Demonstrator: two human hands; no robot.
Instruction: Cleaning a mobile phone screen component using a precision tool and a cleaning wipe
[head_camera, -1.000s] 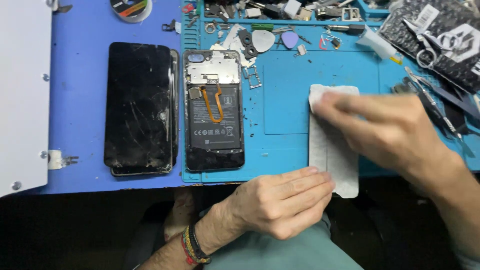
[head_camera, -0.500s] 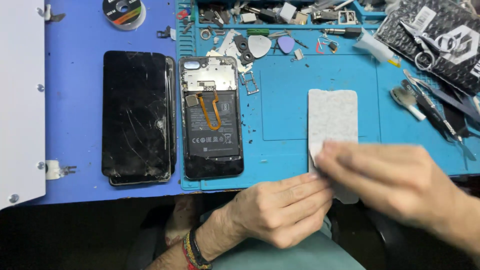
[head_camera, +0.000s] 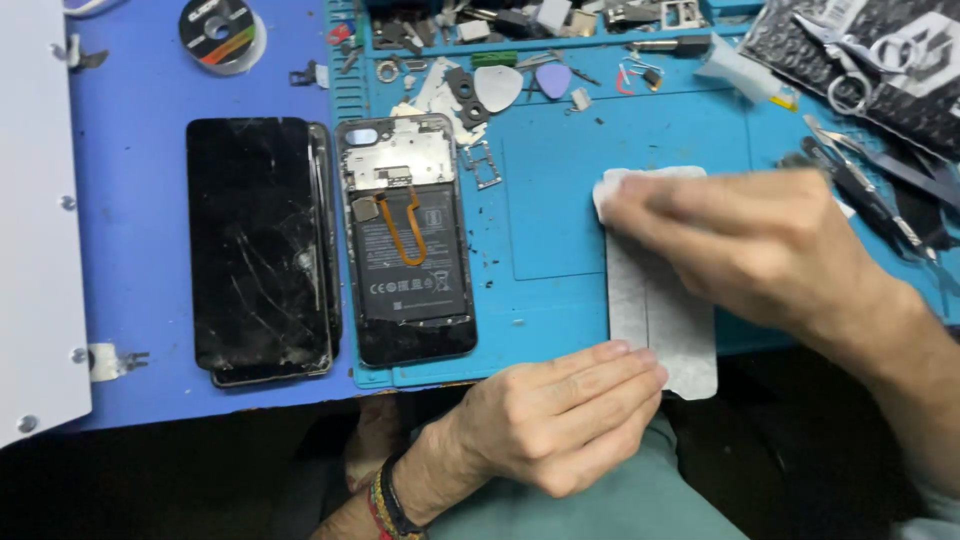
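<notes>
A white rectangular sheet (head_camera: 660, 310) lies on the blue work mat (head_camera: 560, 220), its near end hanging over the table edge. My right hand (head_camera: 750, 250) presses flat on the sheet's far end, blurred by motion. My left hand (head_camera: 555, 415) rests at the table's edge, its fingertips touching the sheet's near left corner. An opened phone (head_camera: 405, 240) with its battery and an orange flex cable exposed lies left of the sheet. A cracked black screen panel (head_camera: 260, 245) lies beside it.
Small parts, plastic picks and screws fill the mat's far trays (head_camera: 520, 30). Tweezers and scissors (head_camera: 860, 170) lie at the right. A tape roll (head_camera: 220, 30) sits at the far left, next to a white panel (head_camera: 35, 220).
My right hand slid from the sheet's far end toward its near end, then back up to the far end. The left hand stays at the near corner.
</notes>
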